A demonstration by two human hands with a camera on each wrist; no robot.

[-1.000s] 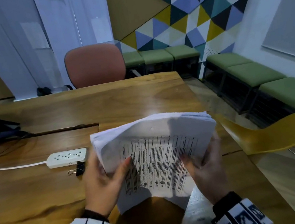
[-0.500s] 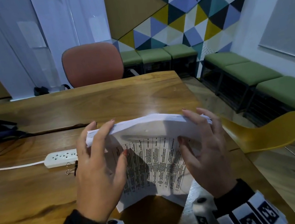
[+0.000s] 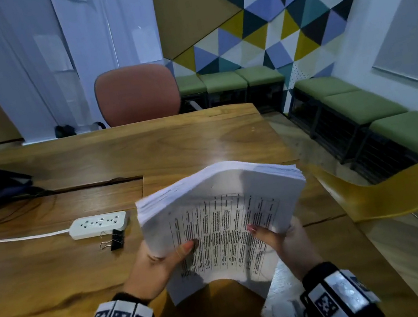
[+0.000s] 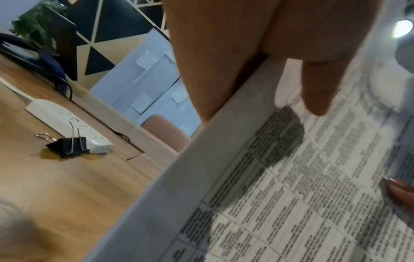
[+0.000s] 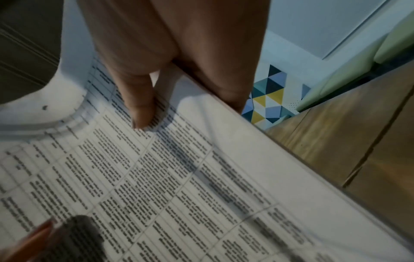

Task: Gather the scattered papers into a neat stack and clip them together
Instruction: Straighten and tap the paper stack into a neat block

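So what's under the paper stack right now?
Both hands: left hand and right hand grip its near corners. Below lies the wooden table; the fingers beneath are covered.

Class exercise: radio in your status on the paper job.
Both hands, left hand and right hand, grip paper stack. Binder clip unused on table. Nothing blocking.

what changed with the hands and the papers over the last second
Half a second ago both hands lay over the stack's far edge, fingers on top. Now the left hand and right hand grip the paper stack by its near sides, thumbs on the printed page. The binder clip and power strip stayed put.
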